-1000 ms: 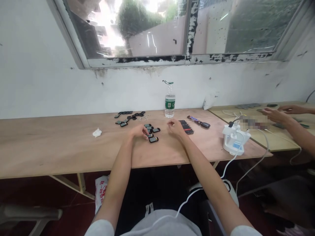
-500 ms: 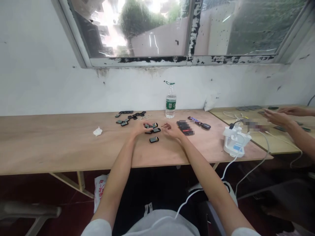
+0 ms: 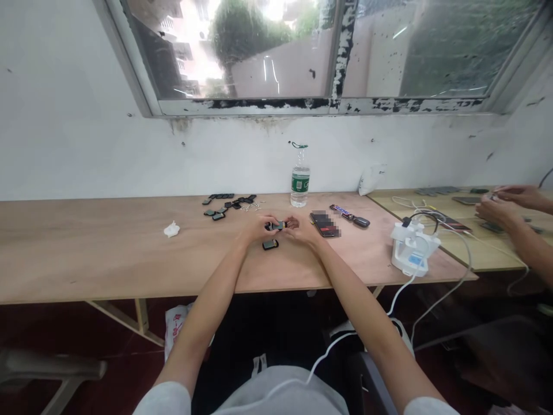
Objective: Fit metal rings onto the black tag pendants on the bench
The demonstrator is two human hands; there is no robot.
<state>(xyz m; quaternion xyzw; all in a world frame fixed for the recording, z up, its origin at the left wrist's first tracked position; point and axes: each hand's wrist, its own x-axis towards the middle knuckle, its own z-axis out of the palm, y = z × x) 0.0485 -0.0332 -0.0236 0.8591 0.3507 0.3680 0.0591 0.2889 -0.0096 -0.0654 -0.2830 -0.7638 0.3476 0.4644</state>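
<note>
My left hand (image 3: 260,226) is closed on a small black-rimmed tag (image 3: 280,225) with a grey face, held just above the table. At the right end of that tag, the curled fingers of my right hand (image 3: 297,226) pinch its edge. Another dark piece shows partly beneath my left fingers. Nearer to me, a similar black-rimmed tag (image 3: 270,245) lies flat on the table. Beyond my hands sits a loose group of the same tags (image 3: 218,215), with small pale bits (image 3: 254,206) scattered beside it.
A water bottle (image 3: 299,183) stands by the wall. To the right lie a phone (image 3: 322,223), a snack bar (image 3: 341,211) and a dark fob (image 3: 361,222). A white charger block (image 3: 410,251) trails cables. Crumpled tissue (image 3: 171,229) is at left; another person's hands (image 3: 501,207) work far right.
My left hand has moved right with a tag, and my right hand has closed in on its end. The nearest tag stays put. The other person's hands have shifted right.
</note>
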